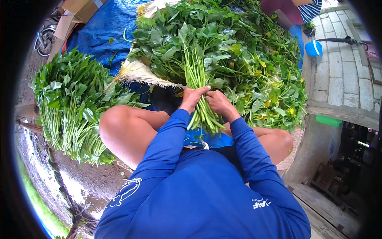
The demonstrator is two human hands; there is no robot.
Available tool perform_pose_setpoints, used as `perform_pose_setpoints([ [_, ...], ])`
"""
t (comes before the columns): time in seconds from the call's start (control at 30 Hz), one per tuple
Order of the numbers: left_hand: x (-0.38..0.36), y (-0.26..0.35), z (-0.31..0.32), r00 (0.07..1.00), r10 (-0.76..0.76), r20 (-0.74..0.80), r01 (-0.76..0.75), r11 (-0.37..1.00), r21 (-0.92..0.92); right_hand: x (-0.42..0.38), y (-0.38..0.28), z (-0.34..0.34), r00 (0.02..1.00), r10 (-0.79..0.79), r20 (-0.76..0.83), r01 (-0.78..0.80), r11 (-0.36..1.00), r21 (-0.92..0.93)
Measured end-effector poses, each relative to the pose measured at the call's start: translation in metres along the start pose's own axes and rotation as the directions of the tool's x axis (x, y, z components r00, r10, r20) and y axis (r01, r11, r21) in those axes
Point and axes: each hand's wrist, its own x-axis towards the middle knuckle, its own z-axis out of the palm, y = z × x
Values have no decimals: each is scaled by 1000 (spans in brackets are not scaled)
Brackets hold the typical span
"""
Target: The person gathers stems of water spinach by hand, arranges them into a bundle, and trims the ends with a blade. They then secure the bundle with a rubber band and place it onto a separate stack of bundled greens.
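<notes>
A bunch of water spinach stands in front of my lap, leaves pointing away from me and cut stem ends toward me. Wrapped around its stems from the left is my left hand, with the thumb lying across the front. My right hand is closed against the right side of the same stems, its curled fingers close to the left thumb. What those right fingers pinch is hidden. Beyond the bunch spreads a large heap of loose leafy greens, some leaves yellow.
Gathered bunches of greens stand to the left on wet ground. A blue tarp and a pale woven sack lie under the heap. Another person sits at the far right, near a blue cup-like container and a block wall.
</notes>
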Motion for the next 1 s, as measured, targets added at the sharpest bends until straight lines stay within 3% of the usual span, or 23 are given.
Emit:
perform_pose_setpoints([
  [0.03, 8, -1, -9, 983, -181, 37, 179, 982, 57, -5, -6, 6, 1000, 5, -10, -5, 1000, 5],
  [0.1, 12, 6, -13, 981, -195, -6, 195, 980, -30, -14, -29, 19, 985, 171, 9, -170, 973, 155],
  [0.17, -4, 39, -1, 974, -223, -38, 219, 970, -103, -33, -35, 65, 933, 100, -347, -63, 991, 117],
  [0.2, -6, 45, 0, 992, -120, -33, 114, 982, -148, -44, -59, 50, 961, 90, -261, 3, 942, 335],
  [0.33, -12, 105, -11, 978, 182, -97, -184, 983, -12, -1, -44, 35, 966, -86, -246, 213, 803, 556],
  [0.4, -12, 140, -22, 948, 276, -161, -273, 961, 42, 34, -19, -1, 935, 206, -289, -54, 888, 457],
  [0.43, -13, 156, -23, 928, 308, -209, -301, 951, 64, 66, 26, 13, 796, 167, -582, 126, 895, 429],
  [0.5, -33, 194, -11, 908, 320, -270, -324, 946, 33, 104, 92, -2, 655, 126, -745, -77, 992, 100],
  [0.53, -41, 206, -7, 909, 314, -273, -317, 948, 36, 105, 93, -19, 654, 154, -740, -188, 981, 39],
  [0.57, -49, 216, -4, 910, 310, -277, -311, 949, 40, 110, 104, -24, 625, 43, -779, -213, 970, -117],
  [0.63, -61, 221, -3, 889, 345, -302, -330, 939, 102, 120, 117, -31, 656, -155, -739, -110, 949, -297],
  [0.73, -63, 214, -4, 874, 386, -296, -378, 922, 87, 140, 95, -21, 730, -154, -666, 115, 988, -103],
  [0.77, -59, 206, -6, 883, 361, -299, -358, 931, 65, 142, 83, -12, 745, -58, -664, 69, 998, -10],
  [0.87, -48, 188, -9, 923, 241, -301, -256, 967, -12, 164, 73, 7, 717, 112, -688, -160, 987, -5],
  [1.0, -45, 179, -11, 958, 163, -236, -175, 984, -31, 172, 75, -4, 817, 89, -569, -283, 923, -261],
])
